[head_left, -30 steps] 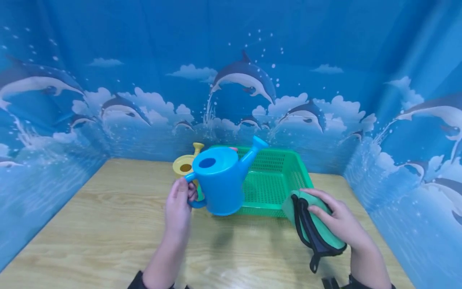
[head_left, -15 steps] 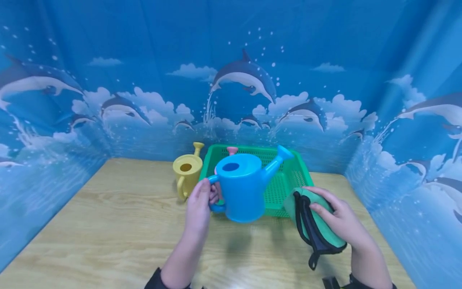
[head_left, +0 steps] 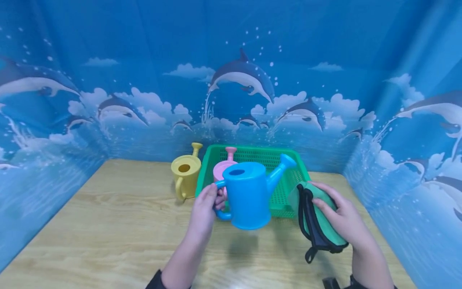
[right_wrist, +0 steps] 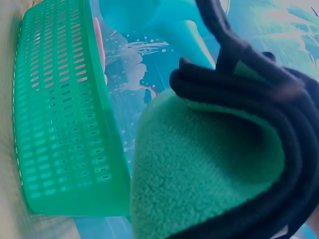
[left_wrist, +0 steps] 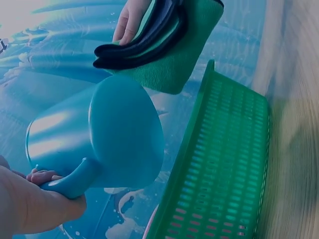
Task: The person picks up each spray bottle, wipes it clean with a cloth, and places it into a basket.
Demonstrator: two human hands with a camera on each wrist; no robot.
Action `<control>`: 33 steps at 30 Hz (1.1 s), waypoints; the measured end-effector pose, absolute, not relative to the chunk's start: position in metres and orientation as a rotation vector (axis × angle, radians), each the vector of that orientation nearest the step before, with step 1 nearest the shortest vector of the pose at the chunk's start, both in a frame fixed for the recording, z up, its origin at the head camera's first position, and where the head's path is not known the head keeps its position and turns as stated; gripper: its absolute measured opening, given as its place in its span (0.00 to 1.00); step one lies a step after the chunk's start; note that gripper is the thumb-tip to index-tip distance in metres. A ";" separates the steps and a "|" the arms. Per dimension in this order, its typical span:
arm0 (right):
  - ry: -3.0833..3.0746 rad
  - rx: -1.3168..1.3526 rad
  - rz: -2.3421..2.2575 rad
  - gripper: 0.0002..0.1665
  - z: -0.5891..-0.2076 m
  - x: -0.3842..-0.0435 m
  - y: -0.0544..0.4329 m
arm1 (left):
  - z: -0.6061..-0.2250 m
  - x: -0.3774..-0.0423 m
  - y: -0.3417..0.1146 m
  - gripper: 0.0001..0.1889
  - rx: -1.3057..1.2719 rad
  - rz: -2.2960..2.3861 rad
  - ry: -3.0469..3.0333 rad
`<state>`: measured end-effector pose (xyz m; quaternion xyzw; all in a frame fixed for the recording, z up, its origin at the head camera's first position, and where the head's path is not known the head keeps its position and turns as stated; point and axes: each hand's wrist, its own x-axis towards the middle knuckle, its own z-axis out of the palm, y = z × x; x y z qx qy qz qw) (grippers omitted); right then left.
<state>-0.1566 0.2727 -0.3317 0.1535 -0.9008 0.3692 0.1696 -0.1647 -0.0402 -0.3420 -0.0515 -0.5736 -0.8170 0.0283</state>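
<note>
My left hand (head_left: 206, 206) grips the handle of a blue toy watering can (head_left: 249, 196), held upright above the table in front of the basket. Its spout points right, toward a folded green cloth with dark edging (head_left: 321, 220). My right hand (head_left: 343, 216) holds that cloth, thumb on the near side; a small dark loop hangs from its lower end. In the left wrist view the bottom of the blue can (left_wrist: 127, 134) faces the camera. In the right wrist view the fuzzy cloth (right_wrist: 199, 164) fills the front and hides most of the hand.
A green perforated basket (head_left: 303, 168) stands behind the blue can. Inside it at the left is a pink watering can (head_left: 220, 166), partly hidden. A yellow watering can (head_left: 187, 176) stands on the wooden table (head_left: 119, 220) left of the basket. Dolphin-printed sheets (head_left: 231, 80) enclose the table.
My left hand has carried the blue watering can to the right and slightly nearer, uncovering the yellow and pink cans. My right hand with the cloth has barely moved.
</note>
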 end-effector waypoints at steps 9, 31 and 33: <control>-2.435 0.340 0.958 0.24 -0.322 -0.143 0.259 | -0.340 -0.153 -0.032 0.12 -0.314 -2.598 -1.661; -1.829 0.649 0.384 0.23 -0.323 -0.126 0.198 | -0.329 -0.135 -0.021 0.17 -0.277 -2.616 -1.867; -1.822 0.655 0.349 0.21 -0.322 -0.124 0.194 | -0.328 -0.134 -0.020 0.17 -0.294 -2.621 -1.877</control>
